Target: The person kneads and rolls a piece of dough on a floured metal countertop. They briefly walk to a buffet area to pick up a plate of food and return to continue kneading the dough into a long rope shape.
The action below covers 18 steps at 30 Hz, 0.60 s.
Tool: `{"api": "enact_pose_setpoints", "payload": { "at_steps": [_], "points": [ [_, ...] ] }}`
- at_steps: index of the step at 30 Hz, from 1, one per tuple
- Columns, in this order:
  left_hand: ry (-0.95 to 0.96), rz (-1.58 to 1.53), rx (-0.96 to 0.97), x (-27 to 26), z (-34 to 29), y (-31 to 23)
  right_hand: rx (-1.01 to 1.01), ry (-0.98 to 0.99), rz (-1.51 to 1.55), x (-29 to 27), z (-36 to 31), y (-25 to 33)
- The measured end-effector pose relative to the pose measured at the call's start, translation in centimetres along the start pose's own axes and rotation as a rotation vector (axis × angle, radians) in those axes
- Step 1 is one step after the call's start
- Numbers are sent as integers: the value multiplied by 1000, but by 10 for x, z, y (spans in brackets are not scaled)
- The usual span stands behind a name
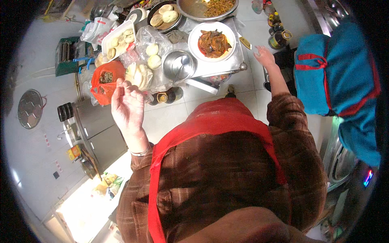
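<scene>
My left hand is raised at the left end of the metal table, next to an orange plastic bag with dark bits inside. Its fingers are loosely bent and nothing shows in them. My right hand hangs off the table's right side, fingers stretched out and bare of any object. Between the hands stand a steel pot with a long handle and a white plate of reddish-brown cooked food. A knife with a yellowish handle lies at the table's right edge.
Bagged pale flatbreads, a white tray of more and a dark pan crowd the table's left. A big metal bowl stands behind. Someone in blue with red trim is close on the right. Bottles stand on the floor.
</scene>
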<state>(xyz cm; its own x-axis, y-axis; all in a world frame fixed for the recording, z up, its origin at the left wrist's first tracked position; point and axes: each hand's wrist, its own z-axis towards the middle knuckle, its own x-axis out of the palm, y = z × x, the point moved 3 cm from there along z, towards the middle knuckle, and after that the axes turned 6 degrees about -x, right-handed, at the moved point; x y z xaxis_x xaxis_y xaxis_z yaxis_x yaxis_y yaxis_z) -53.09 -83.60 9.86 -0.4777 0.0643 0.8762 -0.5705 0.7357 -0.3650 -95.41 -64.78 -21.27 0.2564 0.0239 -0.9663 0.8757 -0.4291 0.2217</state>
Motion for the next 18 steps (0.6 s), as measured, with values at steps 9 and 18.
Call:
{"api": "enact_pose_setpoints", "payload": {
  "at_steps": [9,18],
  "points": [
    [-193,23,92,25,50,23,16,223,130,70,104,-18],
    [-316,154,53,6,76,41,127,298,319,93,110,-34]
  ]
}}
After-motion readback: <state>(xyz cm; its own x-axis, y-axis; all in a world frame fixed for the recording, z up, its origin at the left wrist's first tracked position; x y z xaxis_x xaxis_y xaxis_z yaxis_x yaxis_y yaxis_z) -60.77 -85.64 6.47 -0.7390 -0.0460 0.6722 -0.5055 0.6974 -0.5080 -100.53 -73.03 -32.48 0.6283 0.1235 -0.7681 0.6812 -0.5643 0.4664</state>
